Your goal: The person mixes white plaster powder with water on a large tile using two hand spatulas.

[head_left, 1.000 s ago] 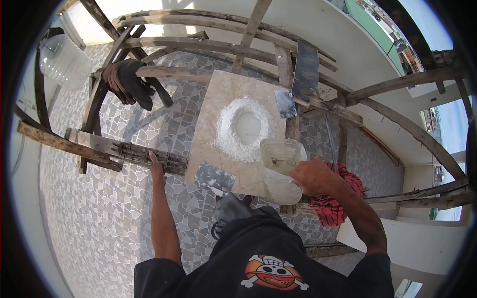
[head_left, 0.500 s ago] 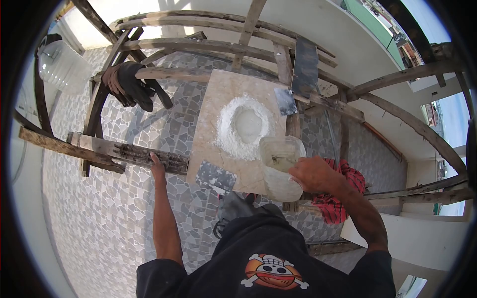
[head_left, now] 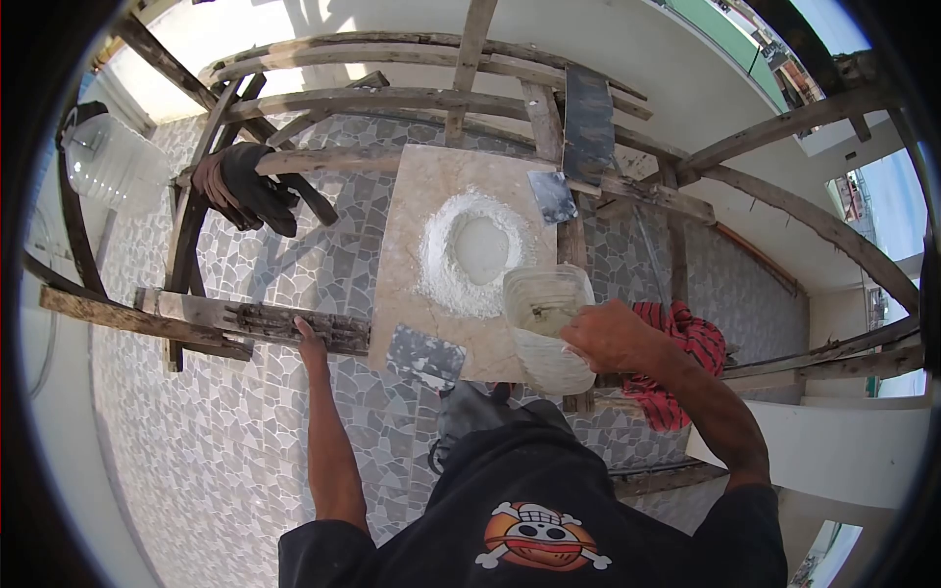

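Note:
My right hand (head_left: pixel 610 336) grips the rim of a cloudy plastic container (head_left: pixel 551 358) at its right side. A little liquid with dark bits shows inside it. The container is at the lower right edge of a beige tile board (head_left: pixel 397 260). On this board lies a ring of white powder (head_left: pixel 443 279) with a pale pool of liquid (head_left: pixel 482 250) in its hollow. My left hand (head_left: pixel 311 341) holds the edge of a rough wooden plank (head_left: pixel 265 321), thumb on top and fingers hidden below. Between my hands, a stained flat metal plate (head_left: pixel 426 357) rests on the board's near corner.
Wooden scaffold beams (head_left: pixel 382 99) surround the board. Dark gloves (head_left: pixel 245 186) hang on a beam at left, near a clear plastic jug (head_left: pixel 113 162). A second small plate (head_left: pixel 553 197) and a dark panel (head_left: pixel 588 127) are at the far right corner. Red striped cloth (head_left: pixel 676 363) hangs by my right arm.
The view has shifted slightly, so the beams and gloves appear a little lower and further left. Both hands keep the same holds, and the container stays beside the powder ring.

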### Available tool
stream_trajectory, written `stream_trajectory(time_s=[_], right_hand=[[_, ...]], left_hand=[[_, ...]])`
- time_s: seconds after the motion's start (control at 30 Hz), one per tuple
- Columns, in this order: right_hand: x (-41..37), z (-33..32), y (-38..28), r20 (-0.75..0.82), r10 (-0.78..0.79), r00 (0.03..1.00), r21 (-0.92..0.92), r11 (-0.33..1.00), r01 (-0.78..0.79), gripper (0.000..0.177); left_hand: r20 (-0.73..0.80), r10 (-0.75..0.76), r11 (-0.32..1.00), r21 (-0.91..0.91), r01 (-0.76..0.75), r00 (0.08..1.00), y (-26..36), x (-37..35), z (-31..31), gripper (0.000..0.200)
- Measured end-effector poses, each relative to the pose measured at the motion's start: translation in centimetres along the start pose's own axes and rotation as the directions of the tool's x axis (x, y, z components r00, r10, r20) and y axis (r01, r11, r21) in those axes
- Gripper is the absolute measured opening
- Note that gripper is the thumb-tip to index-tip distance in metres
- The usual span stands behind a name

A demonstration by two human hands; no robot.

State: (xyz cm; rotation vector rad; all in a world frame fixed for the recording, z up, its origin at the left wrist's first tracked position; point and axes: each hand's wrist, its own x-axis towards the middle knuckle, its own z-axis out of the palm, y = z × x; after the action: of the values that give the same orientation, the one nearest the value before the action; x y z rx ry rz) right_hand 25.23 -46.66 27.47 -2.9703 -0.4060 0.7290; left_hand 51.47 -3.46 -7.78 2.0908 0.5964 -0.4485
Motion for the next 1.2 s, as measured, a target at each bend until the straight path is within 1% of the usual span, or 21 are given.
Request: stream_trajectory(time_s=[0.03, 0.13, 0.23, 0.27, 0.33, 0.43, 0.63, 0.73, 0.83, 0.93, 1.03, 1.13, 1.2], right_hand=[[0.0, 0.1, 0.1, -0.013, -0.003, 1.000, 0.011, 1.000, 0.003, 0.014], [0.0, 0.1, 0.0, -0.023, -0.002, 1.000, 0.022, 1.000, 0.003, 0.016], [0.0, 0.0, -0.1, -0.003, 0.001, 1.000, -0.006, 1.000, -0.001, 0.014], [0.1, 0.0, -0.2, 0.007, 0.002, 1.000, -0.019, 1.000, -0.002, 0.016], [0.1, -0.3, -0.3, 0.024, 0.009, 1.000, -0.025, 1.000, -0.009, 0.016], [0.2, -0.3, -0.3, 0.031, 0.009, 0.999, -0.026, 1.000, -0.008, 0.016], [0.2, -0.4, -0.3, 0.018, -0.005, 1.000, -0.027, 1.000, 0.005, 0.015], [0.3, -0.4, -0.3, 0.027, -0.002, 1.000, -0.028, 1.000, 0.003, 0.015], [0.4, -0.5, -0.4, 0.044, 0.001, 0.999, -0.038, 0.999, 0.000, 0.016], [0.5, -0.7, -0.5, 0.054, 0.000, 0.999, -0.039, 0.999, 0.002, 0.016], [0.5, -0.9, -0.6, 0.058, -0.001, 0.998, -0.044, 0.999, 0.004, 0.016], [0.6, -0.9, -0.6, 0.059, -0.005, 0.998, -0.048, 0.999, 0.008, 0.016], [0.7, -0.8, -0.5, 0.059, -0.006, 0.998, -0.049, 0.999, 0.008, 0.016]], left_hand=[[0.012, -0.016, 1.000, -0.015, 0.016, 1.000, -0.2, 0.2, 0.0, 0.107], [-0.034, 0.037, 0.998, 0.054, -0.035, 0.999, -0.8, 0.8, 0.3, 0.107], [-0.052, 0.001, 0.997, -0.077, -0.005, 0.999, 1.1, -1.6, 0.0, 0.107], [-0.052, 0.013, 0.998, -0.056, -0.016, 0.999, 0.3, -0.8, 0.1, 0.107], [-0.050, 0.036, 0.999, -0.015, -0.037, 0.998, -0.6, 0.4, 0.3, 0.107], [-0.030, -0.003, 1.000, -0.003, 0.003, 1.000, -1.1, 1.1, 0.4, 0.108], [-0.014, -0.044, 0.998, -0.051, 0.043, 0.999, -0.4, 0.4, 0.1, 0.108], [-0.025, -0.020, 0.997, -0.073, 0.018, 0.999, -0.2, 0.1, 0.2, 0.107], [0.014, -0.045, 0.997, -0.055, 0.046, 0.999, -0.5, 0.6, 0.1, 0.107], [-0.013, 0.019, 0.997, -0.070, -0.020, 1.000, -0.5, 0.2, 0.3, 0.105], [0.058, -0.114, 0.992, -0.039, 0.116, 0.992, 0.4, -0.1, -0.3, 0.104], [-0.029, 0.026, 0.999, -0.030, -0.027, 0.999, 0.6, -1.0, 0.0, 0.103], [-0.062, 0.063, 0.997, -0.040, -0.066, 0.996, 0.6, -1.0, 0.2, 0.104]])
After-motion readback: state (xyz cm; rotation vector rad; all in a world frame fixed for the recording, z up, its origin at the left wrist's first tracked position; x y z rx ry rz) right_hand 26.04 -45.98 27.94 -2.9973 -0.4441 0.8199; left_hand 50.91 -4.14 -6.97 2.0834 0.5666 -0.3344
